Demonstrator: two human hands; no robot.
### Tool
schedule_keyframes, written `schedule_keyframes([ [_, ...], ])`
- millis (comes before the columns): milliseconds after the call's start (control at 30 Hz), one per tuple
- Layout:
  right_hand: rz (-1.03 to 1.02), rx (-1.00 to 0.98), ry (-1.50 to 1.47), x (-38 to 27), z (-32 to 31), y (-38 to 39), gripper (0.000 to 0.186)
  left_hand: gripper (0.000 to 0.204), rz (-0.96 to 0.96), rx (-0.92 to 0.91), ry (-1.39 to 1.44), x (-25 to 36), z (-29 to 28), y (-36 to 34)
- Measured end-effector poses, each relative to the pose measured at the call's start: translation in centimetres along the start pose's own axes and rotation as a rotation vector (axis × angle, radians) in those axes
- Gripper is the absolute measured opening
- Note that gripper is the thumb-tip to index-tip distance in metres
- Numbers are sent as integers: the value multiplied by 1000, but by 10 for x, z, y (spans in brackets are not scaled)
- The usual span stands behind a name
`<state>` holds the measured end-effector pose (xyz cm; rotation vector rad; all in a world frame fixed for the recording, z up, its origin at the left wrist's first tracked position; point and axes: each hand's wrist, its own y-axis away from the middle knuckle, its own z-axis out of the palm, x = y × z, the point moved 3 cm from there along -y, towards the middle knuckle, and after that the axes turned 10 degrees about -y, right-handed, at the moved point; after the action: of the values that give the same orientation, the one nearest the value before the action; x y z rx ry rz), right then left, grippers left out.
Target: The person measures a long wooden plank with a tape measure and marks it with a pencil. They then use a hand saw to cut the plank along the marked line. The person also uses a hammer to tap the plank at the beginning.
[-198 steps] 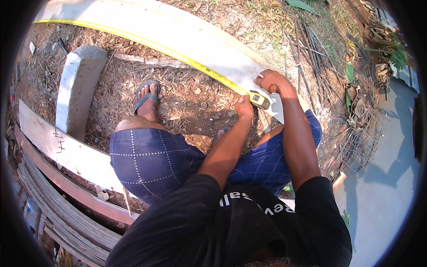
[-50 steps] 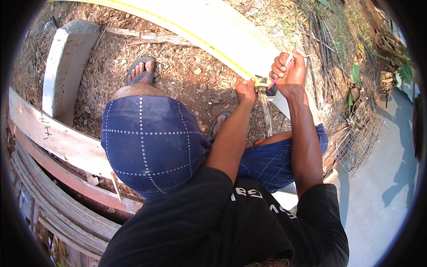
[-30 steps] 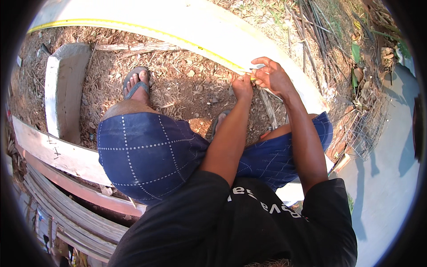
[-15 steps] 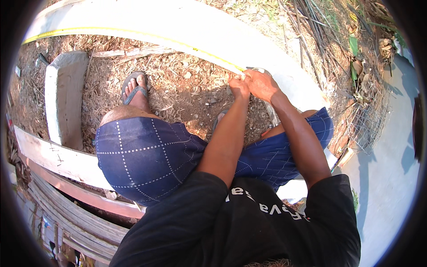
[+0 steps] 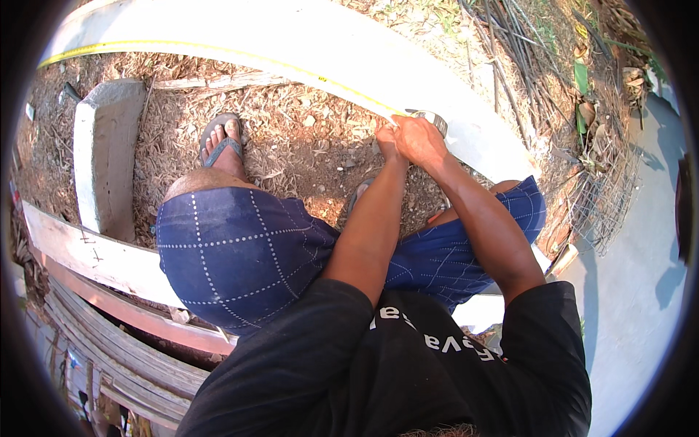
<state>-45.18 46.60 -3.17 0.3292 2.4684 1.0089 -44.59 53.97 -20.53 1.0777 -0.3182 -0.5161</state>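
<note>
A long white board (image 5: pixel 240 25), bright with glare, curves across the upper view. Along its near edge runs the yellow blade of a tape measure (image 5: pixel 218 52), its round dark-and-silver case (image 5: pixel 435 121) sitting at the board just beyond my right hand. My right hand (image 5: pixel 421 140) is closed at the blade's right end, against the case; its fingertips are hidden. Pressed beside it, my left hand (image 5: pixel 390 143) is closed too, fingers bent at the board's near edge. What lies between the left fingers cannot be made out.
A concrete block (image 5: pixel 116 156) stands at the left, near my sandalled foot (image 5: pixel 222 142). Another white board (image 5: pixel 102 251) and stacked grey planks (image 5: pixel 124 349) lie lower left. Thin sticks (image 5: pixel 520 69) and wire mesh (image 5: pixel 604 200) are at the right, beside a pale slab (image 5: pixel 626 320).
My right hand has shifted slightly left and turned, closer against my left hand. More of the tape measure's case shows now. The blade still lies along the board.
</note>
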Motion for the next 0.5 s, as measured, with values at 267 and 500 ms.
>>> schedule_keyframes([
  [267, -30, 29, 33, -5, 0, 0, 37, 21, 18, -45, 126, 7, 6, 8],
  [500, -75, 36, 13, -6, 0, 2, 34, 20, 29, -64, 65, 11, 11, 12],
])
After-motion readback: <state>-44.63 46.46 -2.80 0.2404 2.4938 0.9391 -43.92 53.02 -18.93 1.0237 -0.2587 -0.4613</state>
